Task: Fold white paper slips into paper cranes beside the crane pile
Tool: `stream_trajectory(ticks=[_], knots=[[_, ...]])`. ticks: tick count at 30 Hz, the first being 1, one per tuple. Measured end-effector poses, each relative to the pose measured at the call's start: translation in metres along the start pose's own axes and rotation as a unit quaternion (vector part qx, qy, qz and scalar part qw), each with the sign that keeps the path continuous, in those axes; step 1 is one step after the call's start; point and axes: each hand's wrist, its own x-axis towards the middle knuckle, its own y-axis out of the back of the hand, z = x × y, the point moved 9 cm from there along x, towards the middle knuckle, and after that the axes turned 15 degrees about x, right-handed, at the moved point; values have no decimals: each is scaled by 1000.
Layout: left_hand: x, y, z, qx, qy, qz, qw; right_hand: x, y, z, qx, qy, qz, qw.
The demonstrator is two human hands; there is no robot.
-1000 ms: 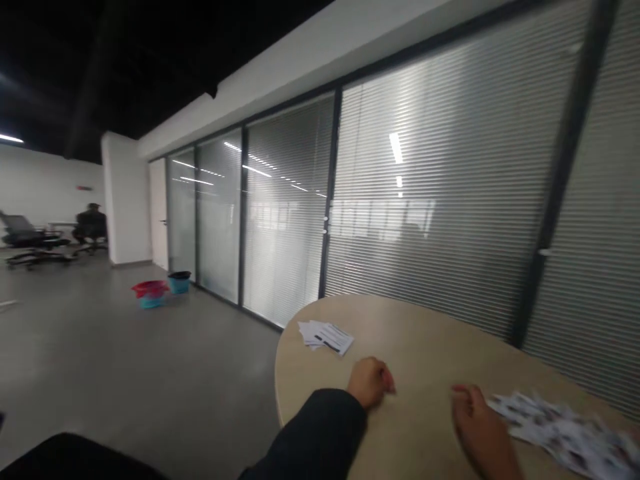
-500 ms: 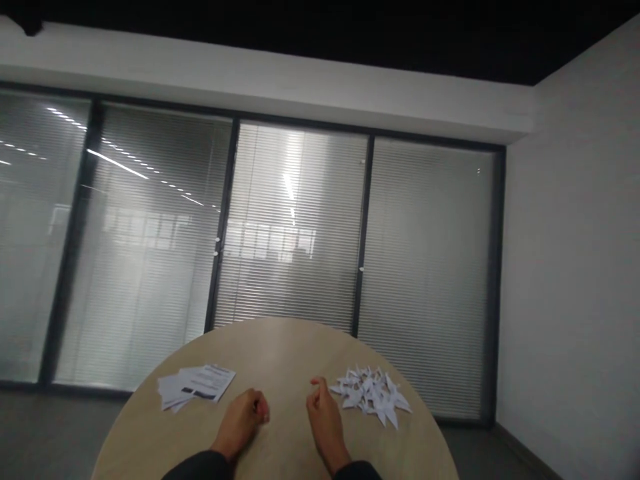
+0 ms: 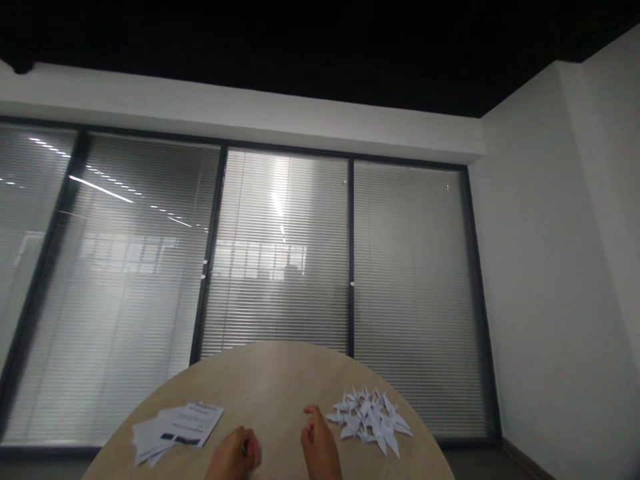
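My left hand (image 3: 234, 455) rests at the near part of the round wooden table (image 3: 277, 373), its fingers curled into a loose fist with nothing showing in it. To its left lies a small fanned stack of printed paper sheets (image 3: 187, 421). My right hand (image 3: 320, 445) is also closed, the index finger bent and raised a little, and no object shows in it. Close by on its right is a heap of white folded-paper cranes (image 3: 370, 420). Neither hand touches the sheets or the cranes. The lower picture edge cuts off both wrists.
Behind the table stands a glass partition with blinds (image 3: 287, 267) in dark frames. A white wall (image 3: 545, 267) rises on the right, under a black ceiling (image 3: 300, 53).
The camera has tilted up and turned slightly right, so the table and hands sit lower in view. Both hands keep about the same pose and place; the papers and cranes have not moved.
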Motion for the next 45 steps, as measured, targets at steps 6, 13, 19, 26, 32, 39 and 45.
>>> stream_trajectory(ticks=[6,13,19,26,32,39,45], knots=[[-3,5,1,-15,-15,4,1000,-3,-3,0,-4,8,-19,1000],[-4,0,-9,-20,0,-5,1000,-6,-14,3,-66,-13,-70,995],[3,-5,-21,-8,2,25,1000,-7,-27,21,-80,-28,-124,989],[4,-9,-27,44,16,21,999,-6,-24,12,-108,-10,-112,988],[1,-4,-20,79,-9,39,996,-7,-22,6,-152,16,-115,981],[-1,-14,-22,137,12,12,990,-14,-38,15,-243,54,-185,951],[-5,-35,-20,157,-15,-59,986,-23,-48,20,-301,29,-240,922]])
